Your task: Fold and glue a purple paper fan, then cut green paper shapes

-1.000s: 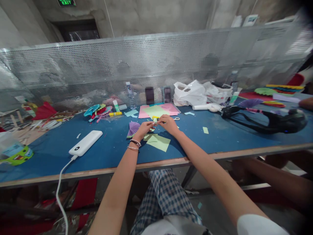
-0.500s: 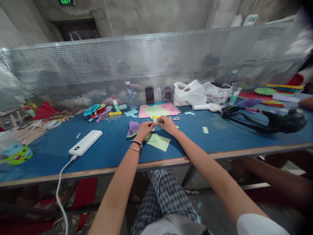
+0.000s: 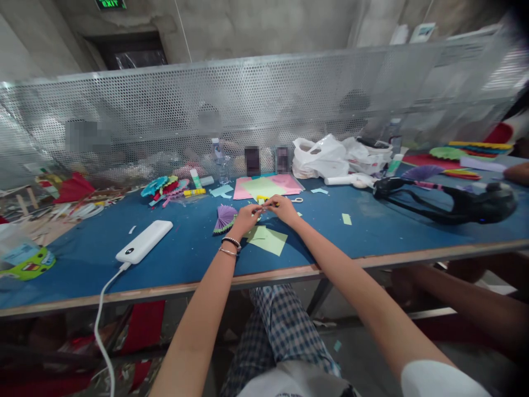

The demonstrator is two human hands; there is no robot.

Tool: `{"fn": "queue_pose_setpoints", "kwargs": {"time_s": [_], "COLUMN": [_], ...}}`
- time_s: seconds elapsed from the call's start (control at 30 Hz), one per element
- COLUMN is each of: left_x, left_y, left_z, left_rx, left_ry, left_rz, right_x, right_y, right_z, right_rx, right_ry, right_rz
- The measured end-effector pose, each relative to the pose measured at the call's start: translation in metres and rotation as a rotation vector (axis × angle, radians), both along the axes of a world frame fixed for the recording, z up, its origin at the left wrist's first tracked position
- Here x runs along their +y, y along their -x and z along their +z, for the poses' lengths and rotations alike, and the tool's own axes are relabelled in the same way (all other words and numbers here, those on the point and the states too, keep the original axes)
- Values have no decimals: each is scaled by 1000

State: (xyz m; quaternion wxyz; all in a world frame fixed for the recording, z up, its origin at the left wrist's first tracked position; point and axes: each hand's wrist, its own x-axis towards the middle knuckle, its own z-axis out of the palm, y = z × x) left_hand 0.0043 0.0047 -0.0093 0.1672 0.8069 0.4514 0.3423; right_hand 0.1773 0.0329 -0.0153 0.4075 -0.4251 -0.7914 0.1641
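Observation:
My left hand [image 3: 247,216] and my right hand [image 3: 283,208] meet above the blue table, fingertips pinched close together. What sits between them is small and mostly covered by the fingers, so I cannot make it out. Below them lies a pale green paper sheet [image 3: 270,241] with a smaller piece on top. A folded purple paper fan [image 3: 225,218] rests just left of my left hand. Behind the fingers, something yellow [image 3: 262,198] shows in part, and scissors [image 3: 297,200] poke out beyond my right hand.
Pink paper [image 3: 243,188] lies at the back. A white power bank [image 3: 144,242] with a cable is on the left. White plastic bags [image 3: 320,158], a glue stick [image 3: 194,192] and a black head strap device [image 3: 446,204] also lie on the table. Another person's arm [image 3: 467,286] is at right.
Both hands stay nearly in place; the fingers of my right hand have shifted slightly around the pinch. Nothing else on the table has visibly moved.

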Motion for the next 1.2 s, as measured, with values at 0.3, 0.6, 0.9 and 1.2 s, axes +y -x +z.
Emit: {"fn": "queue_pose_setpoints", "kwargs": {"time_s": [0.3,0.6,0.9,1.2], "left_x": [1,3,4,3], "left_y": [0,1,2,0], "left_z": [1,0,-2,-3], "left_rx": [37,30,5,-6], "left_ry": [17,51,70,116], "left_rz": [35,83,84,89], "right_x": [-1,-8,-7,-2], "right_y": [1,1,3,2], "right_z": [1,5,3,-1], "right_rx": [66,123,157,173], "right_ry": [227,332,337,310], "right_rz": [28,100,106,84]}}
